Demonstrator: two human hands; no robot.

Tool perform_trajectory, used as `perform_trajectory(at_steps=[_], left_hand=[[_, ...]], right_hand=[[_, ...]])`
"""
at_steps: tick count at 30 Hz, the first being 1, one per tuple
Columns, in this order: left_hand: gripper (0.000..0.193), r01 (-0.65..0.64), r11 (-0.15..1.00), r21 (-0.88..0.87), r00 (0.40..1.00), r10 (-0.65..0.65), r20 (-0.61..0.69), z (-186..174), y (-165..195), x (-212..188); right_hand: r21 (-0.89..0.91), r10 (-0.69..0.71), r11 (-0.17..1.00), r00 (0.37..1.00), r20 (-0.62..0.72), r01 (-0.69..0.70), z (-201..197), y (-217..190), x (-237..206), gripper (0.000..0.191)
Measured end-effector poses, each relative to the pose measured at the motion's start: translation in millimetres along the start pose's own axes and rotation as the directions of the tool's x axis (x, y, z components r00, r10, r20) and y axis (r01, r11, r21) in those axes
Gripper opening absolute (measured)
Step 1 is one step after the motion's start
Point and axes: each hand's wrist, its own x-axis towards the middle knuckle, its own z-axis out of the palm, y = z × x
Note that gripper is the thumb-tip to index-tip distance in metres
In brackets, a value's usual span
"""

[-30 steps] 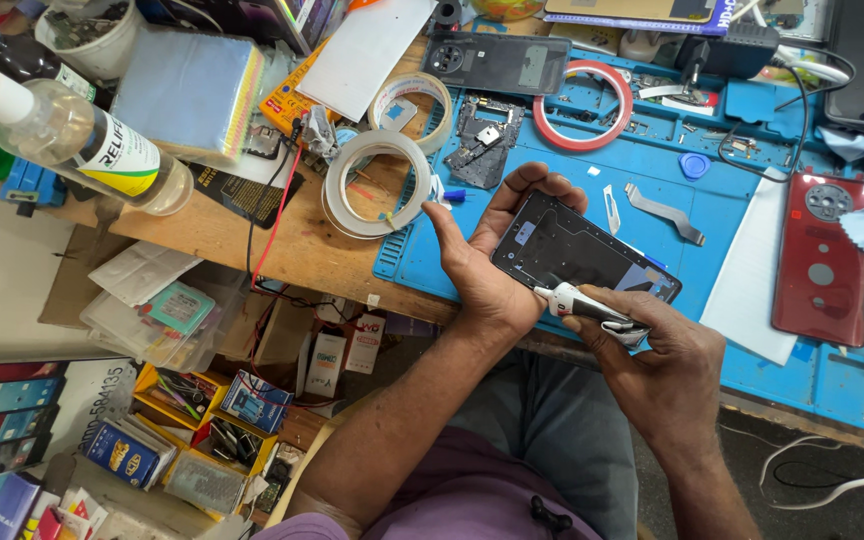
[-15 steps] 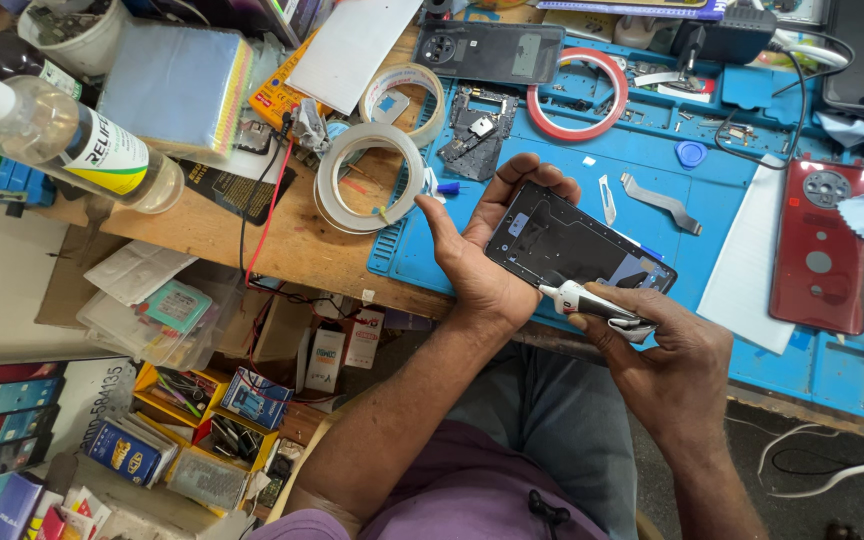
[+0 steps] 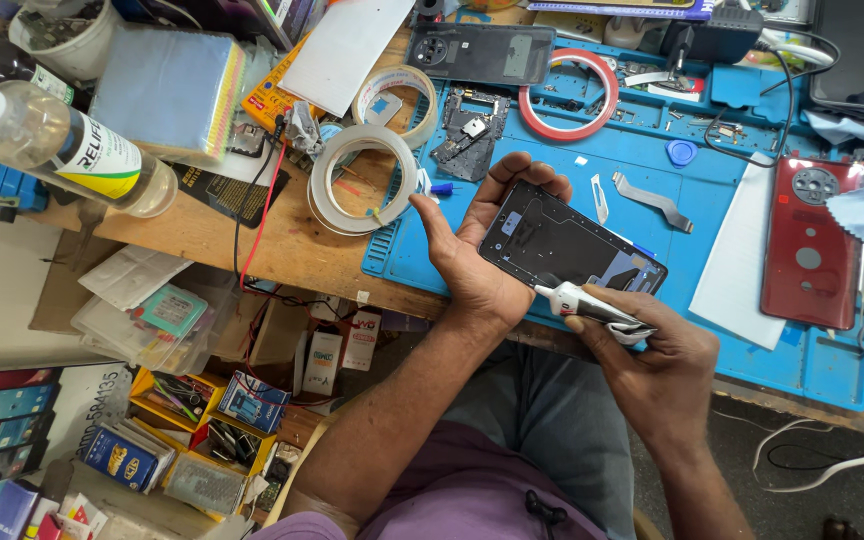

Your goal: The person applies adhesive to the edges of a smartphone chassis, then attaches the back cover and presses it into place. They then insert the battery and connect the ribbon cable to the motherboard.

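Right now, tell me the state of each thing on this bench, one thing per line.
Left hand: holding the phone frame.
Phone frame: open, back off, tilted above the mat.
Right hand: gripping the glue tube.
Glue tube: uncapped, tip at the frame's lower edge.
Red back cover: detached, lying flat.
Clear tape roll: lying flat.
Spray bottle: lying on its side.

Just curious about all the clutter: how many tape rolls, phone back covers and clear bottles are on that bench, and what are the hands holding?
Tape rolls: 3 (two clear, one red)
Phone back covers: 2 (dark, red)
Clear bottles: 1
Held: 2 (phone frame in left hand, glue tube in right hand)
Total: 8
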Motion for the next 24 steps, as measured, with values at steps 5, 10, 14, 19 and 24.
perform_trajectory(at_steps=[5, 10, 14, 19, 24], left_hand=[[0.110, -0.006, 1.000, 0.014, 1.000, 0.006, -0.031, 0.9, 0.2, -1.3], [0.110, -0.003, 1.000, 0.018, 1.000, 0.003, -0.015, 1.4, -0.3, -0.1], [0.109, -0.003, 0.999, 0.048, 1.000, 0.004, -0.020, 1.2, 0.7, -1.4], [0.109, -0.004, 0.999, 0.050, 1.000, 0.004, -0.011, 0.7, 0.5, -1.2], [0.110, 0.000, 1.000, 0.021, 1.000, 0.000, 0.003, -0.4, 0.3, -0.9]], right_hand=[[0.008, -0.010, 1.000, 1.000, -0.005, 0.010, 2.3, 2.2, -0.9, 0.030], [0.014, -0.021, 1.000, 1.000, -0.010, 0.021, 2.4, 3.7, -1.2, 0.031], [-0.016, -0.055, 0.998, 0.998, -0.007, 0.055, 2.5, 3.9, -1.7, 0.030], [-0.036, -0.052, 0.998, 0.999, -0.007, 0.052, 2.0, 2.6, -1.1, 0.029], [-0.075, -0.053, 0.996, 0.999, -0.005, 0.052, 0.1, -1.2, 0.1, 0.028]])
